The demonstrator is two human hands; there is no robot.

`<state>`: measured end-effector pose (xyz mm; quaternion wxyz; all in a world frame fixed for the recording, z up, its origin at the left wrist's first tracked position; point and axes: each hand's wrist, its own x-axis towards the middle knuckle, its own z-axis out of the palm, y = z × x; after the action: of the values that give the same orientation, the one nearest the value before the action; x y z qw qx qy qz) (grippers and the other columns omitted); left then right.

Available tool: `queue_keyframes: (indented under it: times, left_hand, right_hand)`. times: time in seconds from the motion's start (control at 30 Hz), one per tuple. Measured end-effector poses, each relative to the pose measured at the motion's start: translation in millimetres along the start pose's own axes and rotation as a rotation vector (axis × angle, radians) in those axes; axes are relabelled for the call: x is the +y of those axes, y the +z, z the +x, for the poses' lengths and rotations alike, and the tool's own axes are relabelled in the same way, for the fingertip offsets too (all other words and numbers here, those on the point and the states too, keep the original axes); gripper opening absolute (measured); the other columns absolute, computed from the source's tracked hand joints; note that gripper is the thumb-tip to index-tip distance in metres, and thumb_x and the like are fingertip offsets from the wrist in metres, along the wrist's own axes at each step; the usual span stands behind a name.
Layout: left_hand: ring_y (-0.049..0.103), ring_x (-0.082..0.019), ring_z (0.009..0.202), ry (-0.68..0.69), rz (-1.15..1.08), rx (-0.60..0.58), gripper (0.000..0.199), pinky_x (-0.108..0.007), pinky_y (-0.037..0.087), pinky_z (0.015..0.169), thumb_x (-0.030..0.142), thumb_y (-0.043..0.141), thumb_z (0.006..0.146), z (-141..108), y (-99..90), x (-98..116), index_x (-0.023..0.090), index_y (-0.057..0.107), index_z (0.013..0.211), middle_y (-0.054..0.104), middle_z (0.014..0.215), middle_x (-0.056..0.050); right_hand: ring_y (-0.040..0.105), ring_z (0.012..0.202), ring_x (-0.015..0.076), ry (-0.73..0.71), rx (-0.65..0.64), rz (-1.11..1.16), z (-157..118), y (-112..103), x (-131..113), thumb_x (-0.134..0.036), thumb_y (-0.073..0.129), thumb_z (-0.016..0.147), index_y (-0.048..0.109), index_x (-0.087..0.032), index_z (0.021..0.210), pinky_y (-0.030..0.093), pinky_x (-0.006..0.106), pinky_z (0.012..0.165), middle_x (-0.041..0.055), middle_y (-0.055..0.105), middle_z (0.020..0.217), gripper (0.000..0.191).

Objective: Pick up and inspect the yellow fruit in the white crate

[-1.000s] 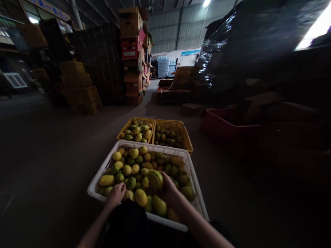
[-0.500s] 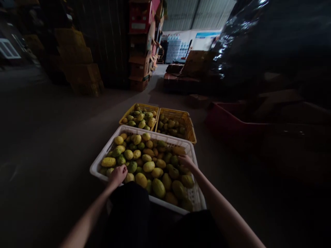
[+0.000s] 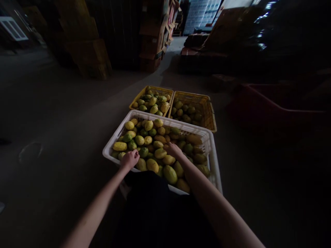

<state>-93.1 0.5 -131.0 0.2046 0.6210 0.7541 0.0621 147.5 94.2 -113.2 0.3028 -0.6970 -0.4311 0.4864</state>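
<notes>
Fruit point(image 3: 141, 165) — left hand point(image 3: 131, 158) loosely curled alongside

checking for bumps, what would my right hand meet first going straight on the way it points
Probably the brownish-yellow fruit just ahead of the right hand, in the white crate; depth is unclear, so it might pass above.

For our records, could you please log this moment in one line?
left hand: curled, near side of white crate | right hand: over its fruit, grip unclear | beyond: two yellow crates of fruit
</notes>
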Motion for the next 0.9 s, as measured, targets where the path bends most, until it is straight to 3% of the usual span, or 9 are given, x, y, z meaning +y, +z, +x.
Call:
queue_keyframes:
  times: [0.07,0.13,0.23,0.3,0.4,0.5,0.63,0.9]
  left_hand:
    - [0.072,-0.019,0.093,0.018,0.005,-0.008,0.023,-0.025,0.041,0.071,0.027,0.050,0.099,-1,-0.7,1,0.022,0.072,0.106,0.079,0.099,-0.006]
    - [0.072,-0.019,0.093,0.020,0.012,-0.012,0.024,-0.026,0.041,0.071,0.027,0.049,0.099,-2,-1.7,2,0.022,0.072,0.105,0.079,0.099,-0.006]
    - [0.072,-0.019,0.094,0.027,0.017,-0.019,0.024,-0.025,0.041,0.072,0.026,0.048,0.099,-3,-3.0,4,0.021,0.072,0.105,0.078,0.099,-0.006]
    - [0.072,-0.019,0.094,0.028,0.019,-0.025,0.025,-0.025,0.041,0.072,0.026,0.048,0.100,-3,-3.4,4,0.021,0.072,0.104,0.078,0.100,-0.007]
    - [0.072,-0.019,0.092,0.026,0.026,-0.026,0.026,-0.026,0.041,0.072,0.026,0.047,0.100,-3,-3.5,5,0.020,0.072,0.101,0.078,0.099,-0.007]
    - [0.072,-0.020,0.091,0.029,0.031,-0.020,0.027,-0.027,0.041,0.071,0.027,0.047,0.100,-2,-3.2,5,0.020,0.073,0.100,0.078,0.097,-0.007]
    - [0.071,-0.020,0.092,0.029,0.020,-0.028,0.027,-0.027,0.042,0.072,0.028,0.048,0.099,-2,-2.6,5,0.020,0.073,0.101,0.078,0.098,-0.007]
    - [0.072,-0.020,0.095,-0.001,0.002,-0.047,0.028,-0.027,0.044,0.075,0.029,0.048,0.099,-1,-4.6,7,0.021,0.074,0.104,0.079,0.100,-0.008]
  right_hand:
    - [0.055,0.134,0.0325,0.001,-0.048,-0.190,5,19,0,-0.019,0.078,0.077,0.063,-0.019,0.086,0.043,0.036,0.103,0.0118,0.074,0.103,0.017]
    - [0.054,0.135,0.0339,0.012,-0.081,-0.348,8,34,1,-0.021,0.077,0.079,0.064,-0.017,0.106,0.041,0.039,0.106,0.0165,0.071,0.120,0.030]
    - [0.052,0.138,0.0370,0.039,-0.098,-0.499,10,50,1,-0.029,0.073,0.085,0.056,-0.017,0.134,0.039,0.045,0.109,0.0207,0.065,0.133,0.053]
    - [0.051,0.138,0.0376,0.064,-0.096,-0.565,11,58,1,-0.038,0.065,0.091,0.050,-0.022,0.143,0.040,0.048,0.108,0.0206,0.063,0.137,0.056]
    - [0.051,0.138,0.0380,0.105,-0.064,-0.628,11,66,-1,-0.050,0.054,0.096,0.047,-0.025,0.147,0.041,0.050,0.106,0.0212,0.059,0.142,0.058]
    - [0.049,0.139,0.0395,0.143,0.012,-0.655,9,75,-3,-0.055,0.052,0.096,0.042,-0.018,0.150,0.039,0.053,0.106,0.0260,0.055,0.145,0.066]
    - [0.047,0.140,0.0403,0.170,0.108,-0.642,7,83,-6,-0.056,0.057,0.093,0.042,-0.008,0.146,0.038,0.054,0.108,0.0302,0.053,0.146,0.073]
    - [0.051,0.137,0.0403,0.137,0.155,-0.529,2,78,-10,-0.049,0.069,0.085,0.041,-0.009,0.143,0.038,0.050,0.112,0.0278,0.058,0.143,0.076]
